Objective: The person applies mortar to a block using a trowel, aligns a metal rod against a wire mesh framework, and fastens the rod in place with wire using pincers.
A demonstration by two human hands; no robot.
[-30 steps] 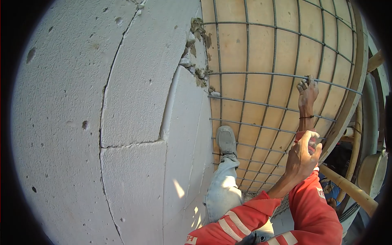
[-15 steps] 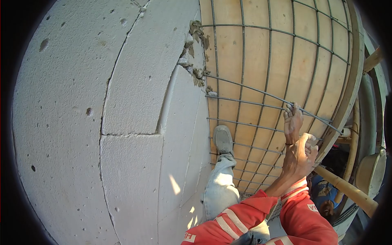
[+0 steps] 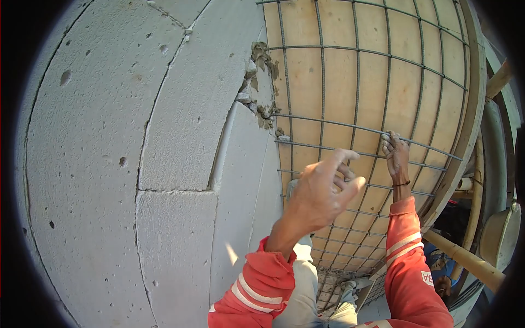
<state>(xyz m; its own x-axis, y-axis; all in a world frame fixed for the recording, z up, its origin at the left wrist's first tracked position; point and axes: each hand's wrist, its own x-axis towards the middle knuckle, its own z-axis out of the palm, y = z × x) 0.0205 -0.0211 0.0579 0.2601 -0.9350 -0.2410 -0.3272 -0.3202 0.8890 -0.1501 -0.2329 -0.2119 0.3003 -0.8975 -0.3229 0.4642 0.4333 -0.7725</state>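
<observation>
My right hand (image 3: 396,157) is closed around a steel rebar rod (image 3: 355,127) that crosses the rebar grid (image 3: 356,71) near its right side. Nearer the camera, my left hand (image 3: 324,194) hangs over the grid's left part, fingers curled but apart, with nothing in it. The grid lies over tan wooden boards (image 3: 336,82). Both arms wear red sleeves with pale stripes. A shoe is mostly hidden behind my left hand.
Pale grey blocks (image 3: 178,235) fill the left, with rubble and mortar (image 3: 262,82) at their edge. A curved wooden rim (image 3: 474,104) bounds the boards. Bamboo poles (image 3: 465,258) and a person in blue (image 3: 442,268) are at lower right.
My left hand has moved left, away from my right arm, and up over the grid. The rod in my right hand has swung from level to slanted, and its right end is lower than at first.
</observation>
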